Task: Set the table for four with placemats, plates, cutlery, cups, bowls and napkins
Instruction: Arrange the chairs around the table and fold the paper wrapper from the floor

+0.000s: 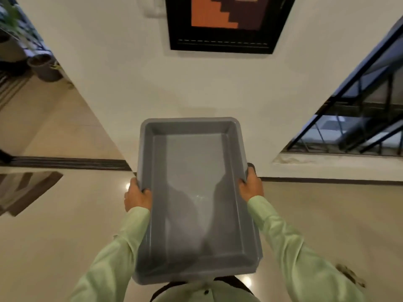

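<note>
I carry a grey plastic tray (196, 127) in front of my body, its long side pointing away from me. Nothing lies inside it. My left hand (137, 196) grips its left rim, thumb over the edge. My right hand (250, 185) grips the right rim the same way. Both arms wear pale green sleeves. No placemats, plates, cutlery, cups, bowls or napkins are in view.
A white wall (174, 83) with a dark framed picture (222, 22) stands straight ahead. A window with dark bars (359, 118) is at the right. A passage with a grey bin (44, 66) opens to the left. The floor (65, 225) is glossy beige tile.
</note>
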A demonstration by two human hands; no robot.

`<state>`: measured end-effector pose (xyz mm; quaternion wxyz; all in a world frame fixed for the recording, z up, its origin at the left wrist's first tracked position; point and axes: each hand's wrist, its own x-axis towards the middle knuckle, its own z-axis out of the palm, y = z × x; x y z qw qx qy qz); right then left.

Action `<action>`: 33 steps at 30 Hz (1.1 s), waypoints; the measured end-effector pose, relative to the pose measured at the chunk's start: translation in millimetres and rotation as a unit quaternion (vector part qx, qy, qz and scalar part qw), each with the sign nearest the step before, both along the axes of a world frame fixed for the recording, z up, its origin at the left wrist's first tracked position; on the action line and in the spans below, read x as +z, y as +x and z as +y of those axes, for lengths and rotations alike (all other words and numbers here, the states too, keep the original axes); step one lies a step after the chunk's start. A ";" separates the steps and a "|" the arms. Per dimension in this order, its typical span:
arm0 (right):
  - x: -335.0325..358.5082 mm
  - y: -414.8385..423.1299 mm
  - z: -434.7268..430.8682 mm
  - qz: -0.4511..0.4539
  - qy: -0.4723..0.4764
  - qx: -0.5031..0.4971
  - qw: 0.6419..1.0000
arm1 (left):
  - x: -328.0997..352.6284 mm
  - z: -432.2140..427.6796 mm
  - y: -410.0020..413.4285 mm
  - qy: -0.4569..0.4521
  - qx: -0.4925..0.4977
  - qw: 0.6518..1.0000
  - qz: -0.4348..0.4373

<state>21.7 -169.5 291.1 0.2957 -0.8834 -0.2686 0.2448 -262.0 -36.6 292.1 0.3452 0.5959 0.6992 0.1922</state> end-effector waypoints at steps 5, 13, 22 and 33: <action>-20.7 68.3 -25.4 0.004 -0.025 -0.076 0.997 | -28.9 5.1 87.2 -0.031 -0.051 0.998 -0.028; -102.6 188.9 -49.2 0.042 -0.073 -0.087 0.993 | -131.9 -10.5 217.6 -0.119 -0.048 0.991 -0.047; -240.5 271.0 -45.7 0.098 -0.080 -0.064 0.990 | -267.6 -2.5 288.0 -0.171 -0.047 0.984 -0.032; -297.5 301.0 -26.3 0.113 -0.057 -0.057 0.990 | -334.6 12.5 312.2 -0.182 -0.046 0.982 -0.009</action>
